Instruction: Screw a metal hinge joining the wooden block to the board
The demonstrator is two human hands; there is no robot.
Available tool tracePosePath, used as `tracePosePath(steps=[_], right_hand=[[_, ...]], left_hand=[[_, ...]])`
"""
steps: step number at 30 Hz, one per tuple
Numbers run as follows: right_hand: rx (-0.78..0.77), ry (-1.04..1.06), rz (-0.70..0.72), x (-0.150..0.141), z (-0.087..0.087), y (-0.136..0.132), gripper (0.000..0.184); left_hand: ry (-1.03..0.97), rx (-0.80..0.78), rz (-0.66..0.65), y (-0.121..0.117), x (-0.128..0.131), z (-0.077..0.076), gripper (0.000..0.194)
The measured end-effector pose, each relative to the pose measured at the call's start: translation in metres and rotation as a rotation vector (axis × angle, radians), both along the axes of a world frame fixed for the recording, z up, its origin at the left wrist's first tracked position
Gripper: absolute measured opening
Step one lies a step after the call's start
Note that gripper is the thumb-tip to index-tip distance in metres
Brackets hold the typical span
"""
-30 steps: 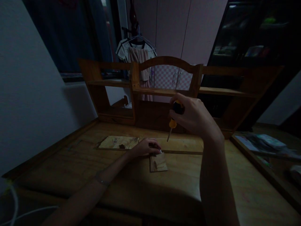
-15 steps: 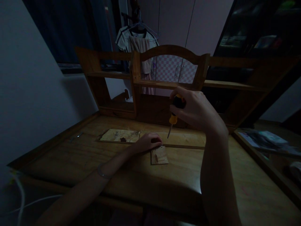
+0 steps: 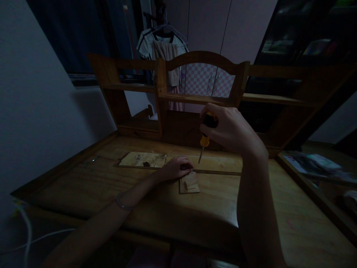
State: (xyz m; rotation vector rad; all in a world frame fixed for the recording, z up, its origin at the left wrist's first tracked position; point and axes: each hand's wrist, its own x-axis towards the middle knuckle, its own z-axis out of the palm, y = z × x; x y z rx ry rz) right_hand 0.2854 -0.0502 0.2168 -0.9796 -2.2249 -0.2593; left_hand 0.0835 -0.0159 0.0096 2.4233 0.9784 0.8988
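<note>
My right hand (image 3: 223,124) is closed round a screwdriver (image 3: 205,140) with a black and yellow handle, held above the desk. Its metal shaft slants down, and the tip is in the air to the right of my left hand (image 3: 180,168). The fingers of that left hand are curled in a pinch at the far edge of a small wooden piece (image 3: 189,183), near a small dark hole. What they pinch is too small to make out. Behind lies a long wooden strip (image 3: 220,163), its left part covered by a stained, pale panel (image 3: 142,160).
The wooden desk (image 3: 111,178) carries a shelf unit (image 3: 195,99) along its back. A small shiny object (image 3: 93,160) lies at the left. Papers (image 3: 323,163) rest on the right. A white cable (image 3: 28,227) hangs at the lower left. The room is dim.
Hardly anything differs. My right hand and the screwdriver have shifted very slightly left; my left hand stays at the small wooden piece.
</note>
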Motion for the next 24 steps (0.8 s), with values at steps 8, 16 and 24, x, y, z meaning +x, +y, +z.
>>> tracePosePath(steps=[8,16,24], right_hand=[[-0.012,-0.007,-0.006,-0.0001,0.0011,0.0004,0.021],[-0.005,-0.006,-0.009,0.0002,0.0007,0.0001,0.021],[-0.025,0.004,-0.005,0.0013,0.0016,0.0003,0.021]], left_hand=[[0.002,0.004,0.019,0.0005,0.0004,0.0012,0.01],[-0.041,-0.042,0.046,-0.0002,-0.0005,0.0013,0.01],[-0.127,-0.117,0.09,0.0034,0.0016,-0.003,0.012]])
